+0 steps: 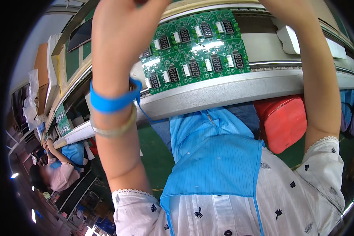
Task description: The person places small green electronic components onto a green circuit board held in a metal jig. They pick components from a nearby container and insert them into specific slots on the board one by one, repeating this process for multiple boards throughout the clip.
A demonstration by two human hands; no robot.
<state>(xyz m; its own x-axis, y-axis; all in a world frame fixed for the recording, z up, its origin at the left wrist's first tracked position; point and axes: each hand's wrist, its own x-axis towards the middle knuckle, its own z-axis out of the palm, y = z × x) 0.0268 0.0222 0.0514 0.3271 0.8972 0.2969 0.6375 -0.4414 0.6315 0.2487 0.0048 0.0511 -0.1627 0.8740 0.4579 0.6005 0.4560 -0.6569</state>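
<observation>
A green circuit board panel [202, 46] lies on the conveyor line in front of me. Several black digit displays and white connectors stand on it in two rows. My left hand [126, 29] is raised past the panel's left end and covers part of it. A blue band [115, 101] and a pale bangle [114, 129] circle that wrist. My right hand [285, 8] reaches over the line beyond the panel's right end. The top edge of the picture cuts off the fingers of both hands, so whatever they hold or touch is hidden.
A metal rail [224, 91] runs along the line's near side. White foam pieces [289, 39] lie right of the panel. Below the rail is a red stool [283, 124]. At far left, a co-worker [63, 173] sits by another green board [61, 120].
</observation>
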